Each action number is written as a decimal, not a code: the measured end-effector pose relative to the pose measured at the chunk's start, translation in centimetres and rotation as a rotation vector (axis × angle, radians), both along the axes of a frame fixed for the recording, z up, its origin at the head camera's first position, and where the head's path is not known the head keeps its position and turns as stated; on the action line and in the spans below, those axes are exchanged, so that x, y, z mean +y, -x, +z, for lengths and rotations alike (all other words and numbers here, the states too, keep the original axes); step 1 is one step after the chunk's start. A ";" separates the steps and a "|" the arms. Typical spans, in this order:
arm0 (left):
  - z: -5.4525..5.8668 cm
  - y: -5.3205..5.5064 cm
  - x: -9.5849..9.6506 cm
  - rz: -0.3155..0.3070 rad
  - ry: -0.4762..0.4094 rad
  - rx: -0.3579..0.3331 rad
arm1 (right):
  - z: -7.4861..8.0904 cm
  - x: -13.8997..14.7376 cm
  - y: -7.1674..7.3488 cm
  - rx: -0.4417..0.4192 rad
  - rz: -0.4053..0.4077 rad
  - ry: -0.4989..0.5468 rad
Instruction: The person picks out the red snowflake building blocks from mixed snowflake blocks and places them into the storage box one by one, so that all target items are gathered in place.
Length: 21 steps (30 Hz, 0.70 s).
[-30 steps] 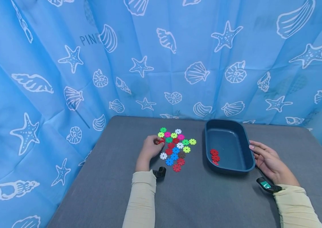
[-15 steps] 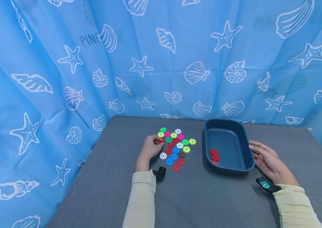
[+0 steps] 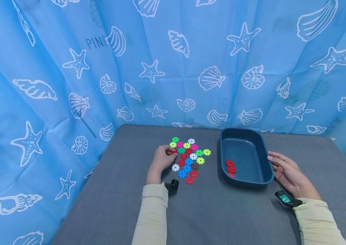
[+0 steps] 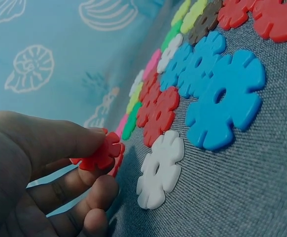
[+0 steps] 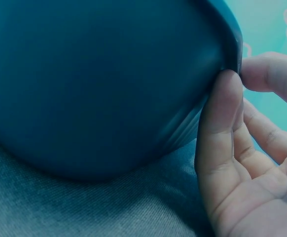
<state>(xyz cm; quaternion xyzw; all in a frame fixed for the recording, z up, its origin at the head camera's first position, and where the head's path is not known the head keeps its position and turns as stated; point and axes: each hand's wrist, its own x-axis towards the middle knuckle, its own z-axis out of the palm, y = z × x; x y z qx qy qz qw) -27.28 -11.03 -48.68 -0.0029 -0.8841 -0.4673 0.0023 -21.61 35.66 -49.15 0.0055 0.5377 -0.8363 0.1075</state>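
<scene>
My left hand [image 3: 162,160] pinches a red snowflake disc [image 4: 101,154] between thumb and fingers, at the left edge of a spread of notched plastic discs. In the left wrist view another red disc shows partly behind the held one, and a white disc [image 4: 159,170] lies close by. Blue discs [image 3: 187,168] and red discs [image 3: 184,156] lie to the right of this hand. At the right, a dark blue tub [image 3: 246,134] stands on the table with several red discs [image 3: 230,166] inside. My right hand [image 3: 290,173] holds the tub's right rim with thumb and forefinger.
Green, yellow, pink, white and brown discs [image 3: 195,166] make up the rest of the spread on the grey table cloth [image 3: 203,214]. A blue curtain [image 3: 173,112] with shell prints hangs along the table's back edge.
My left hand has shifted very slightly to the right with the red disc. The right hand and the tub look unmoved.
</scene>
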 end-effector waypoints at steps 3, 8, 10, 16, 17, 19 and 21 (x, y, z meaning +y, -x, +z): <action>0.1 -0.1 0.1 -0.009 -0.004 0.000 | 0.0 0.0 0.0 0.002 0.000 0.001; 0.2 -0.1 0.4 -0.025 -0.014 -0.004 | 0.0 0.0 0.1 0.000 0.003 0.008; 0.3 -0.1 0.4 -0.027 -0.015 -0.007 | 0.0 0.1 0.1 -0.001 0.002 0.010; 0.4 -0.2 0.6 -0.028 -0.014 -0.015 | 0.0 0.1 0.1 -0.001 0.000 0.002; 0.4 -0.2 0.7 -0.027 -0.015 -0.017 | 0.0 0.1 0.1 0.000 0.002 0.001; 0.5 -0.2 0.7 -0.027 -0.015 -0.020 | -0.1 0.1 0.1 0.002 0.006 0.002; 0.5 -0.3 0.7 -0.030 -0.018 -0.018 | -0.1 0.1 0.1 0.003 0.009 0.003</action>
